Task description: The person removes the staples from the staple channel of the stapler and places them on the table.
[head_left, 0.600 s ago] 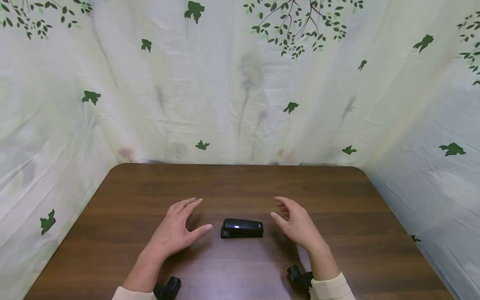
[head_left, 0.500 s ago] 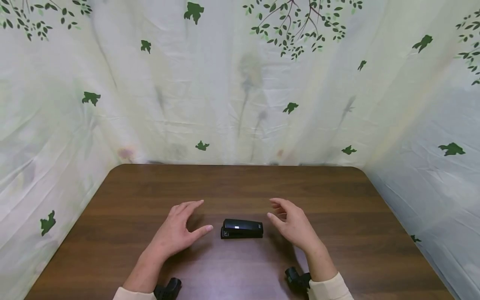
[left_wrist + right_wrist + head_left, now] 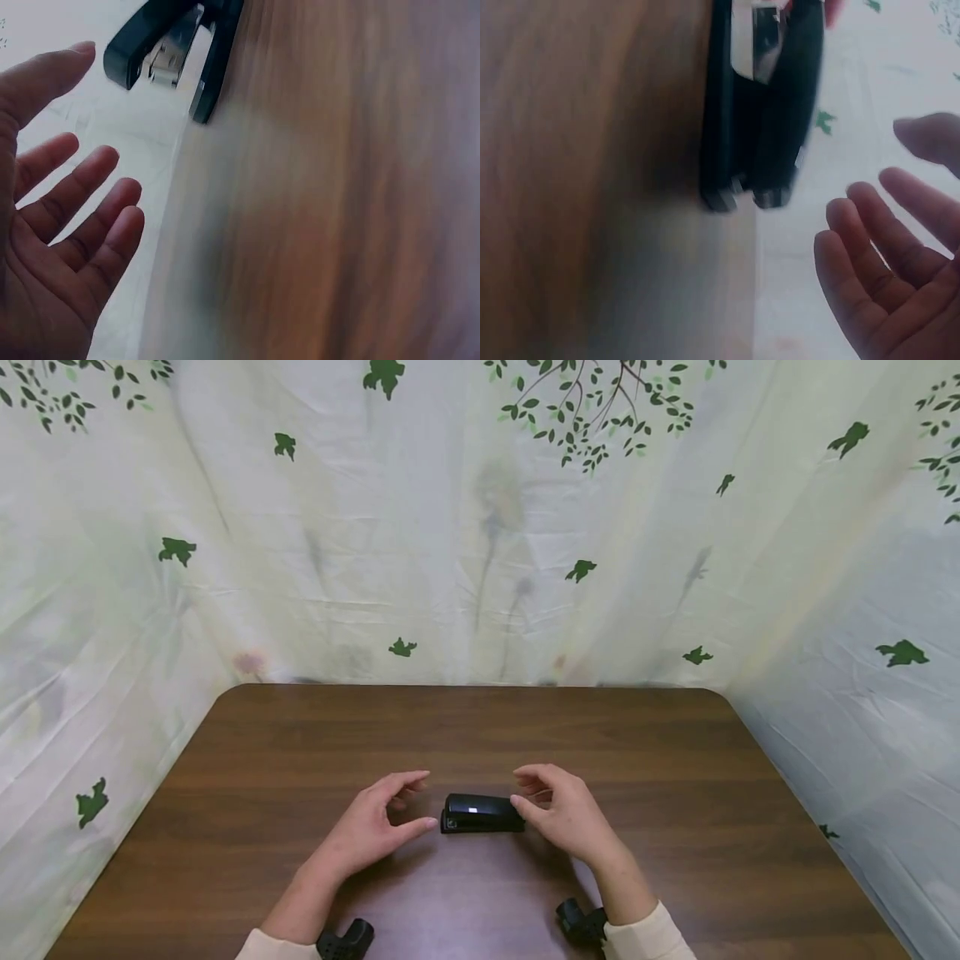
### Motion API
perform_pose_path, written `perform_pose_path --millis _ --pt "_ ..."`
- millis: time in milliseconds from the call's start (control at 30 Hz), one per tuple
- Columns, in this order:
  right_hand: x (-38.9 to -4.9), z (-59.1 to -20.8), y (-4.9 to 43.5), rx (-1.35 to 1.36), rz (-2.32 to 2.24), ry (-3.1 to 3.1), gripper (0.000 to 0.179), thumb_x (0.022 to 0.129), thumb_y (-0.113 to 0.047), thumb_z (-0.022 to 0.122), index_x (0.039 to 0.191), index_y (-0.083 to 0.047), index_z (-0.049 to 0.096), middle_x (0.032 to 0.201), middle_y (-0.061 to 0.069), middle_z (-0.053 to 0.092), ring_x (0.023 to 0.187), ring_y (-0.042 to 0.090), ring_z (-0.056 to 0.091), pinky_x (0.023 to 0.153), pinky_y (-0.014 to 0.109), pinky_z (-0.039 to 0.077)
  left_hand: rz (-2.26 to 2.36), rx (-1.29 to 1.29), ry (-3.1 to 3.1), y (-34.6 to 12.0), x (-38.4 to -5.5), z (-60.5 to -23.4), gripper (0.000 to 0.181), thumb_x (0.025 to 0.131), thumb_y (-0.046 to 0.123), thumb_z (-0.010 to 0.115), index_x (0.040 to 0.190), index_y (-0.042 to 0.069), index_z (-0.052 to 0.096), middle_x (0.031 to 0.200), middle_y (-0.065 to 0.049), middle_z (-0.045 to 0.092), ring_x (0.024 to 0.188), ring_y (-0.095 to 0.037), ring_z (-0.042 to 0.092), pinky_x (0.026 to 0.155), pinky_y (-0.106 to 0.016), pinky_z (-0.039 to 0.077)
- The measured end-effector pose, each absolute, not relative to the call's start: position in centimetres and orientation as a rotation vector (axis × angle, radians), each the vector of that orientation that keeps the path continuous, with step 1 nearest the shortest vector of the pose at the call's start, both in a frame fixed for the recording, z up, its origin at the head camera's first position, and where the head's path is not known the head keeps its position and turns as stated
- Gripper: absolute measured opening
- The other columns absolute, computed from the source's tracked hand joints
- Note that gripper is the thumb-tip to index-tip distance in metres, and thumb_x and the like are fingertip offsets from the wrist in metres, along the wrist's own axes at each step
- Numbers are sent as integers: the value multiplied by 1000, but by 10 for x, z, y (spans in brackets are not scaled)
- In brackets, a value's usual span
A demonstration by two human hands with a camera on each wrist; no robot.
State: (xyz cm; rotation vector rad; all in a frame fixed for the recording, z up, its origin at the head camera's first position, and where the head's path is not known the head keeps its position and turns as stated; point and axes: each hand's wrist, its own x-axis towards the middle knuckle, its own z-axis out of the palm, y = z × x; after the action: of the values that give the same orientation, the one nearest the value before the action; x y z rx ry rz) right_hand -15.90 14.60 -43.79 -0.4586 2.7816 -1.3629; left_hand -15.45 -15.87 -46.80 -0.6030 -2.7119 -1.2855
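A black stapler (image 3: 482, 814) lies lengthwise from left to right on the brown table, its mouth facing left. The left wrist view shows the open mouth end of the stapler (image 3: 150, 45), with metal inside. My left hand (image 3: 375, 822) hovers by that end, thumb and fingers spread apart, holding nothing. At the hinge end, my right hand (image 3: 566, 806) has its thumb tip close over the stapler; whether it touches is unclear in the head view. In the right wrist view, a gap separates the fingers of the right hand (image 3: 900, 262) from the stapler (image 3: 761, 112).
The wooden table (image 3: 300, 727) has rounded far corners. A pale curtain (image 3: 435, 552) with green leaf prints hangs behind it and along both sides. Black wrist cameras sit on the left wrist (image 3: 347, 939) and the right wrist (image 3: 581, 922).
Both hands have moved inward to the stapler's ends, the right hand travelling farther left. Fingers of the left hand have bent a little more. The stapler stays where it was.
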Motion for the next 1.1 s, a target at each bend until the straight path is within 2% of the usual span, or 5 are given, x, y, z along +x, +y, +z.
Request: perform_pose_path --millis 200,367,467,733,1100 --pt "-155 -444 135 -583 -1276 2742 43 89 -27 81 127 -14 67 123 4 68 112 22 65 99 48 53 -1503 -608 -2687 -145 -152 -479 61 82 32 87 134 12 63 123 -4 69 103 -22 66 81 -28 56" --pt "-154 -447 128 -609 -1197 2746 46 86 -31 83 127 -19 67 121 -3 66 109 16 62 97 44 50 -1578 -555 -2695 -134 -148 -486 55 80 30 88 129 18 65 113 -3 67 87 -14 61 67 -22 51" --pt "-153 -449 124 -646 -1160 2772 44 85 -31 84 125 -22 67 120 -5 65 109 15 62 97 42 51 -1580 -534 -2674 -130 -147 -488 57 79 26 89 130 15 65 111 -5 66 80 -12 58 63 -20 49" --pt "-153 -453 119 -661 -1158 2790 44 86 -26 83 126 -22 66 119 -5 64 110 16 62 98 43 51 -1321 -503 -2753 -122 -148 -494 60 78 23 90 132 14 65 87 2 63 74 -4 53 65 -20 45" --pt "-152 -462 116 -690 -1102 2856 43 89 -18 80 129 -18 65 121 0 67 112 18 64 100 45 51 -1220 -424 -2752 -117 -146 -495 46 81 9 85 124 7 69 83 6 61 71 -2 51 63 -19 45"
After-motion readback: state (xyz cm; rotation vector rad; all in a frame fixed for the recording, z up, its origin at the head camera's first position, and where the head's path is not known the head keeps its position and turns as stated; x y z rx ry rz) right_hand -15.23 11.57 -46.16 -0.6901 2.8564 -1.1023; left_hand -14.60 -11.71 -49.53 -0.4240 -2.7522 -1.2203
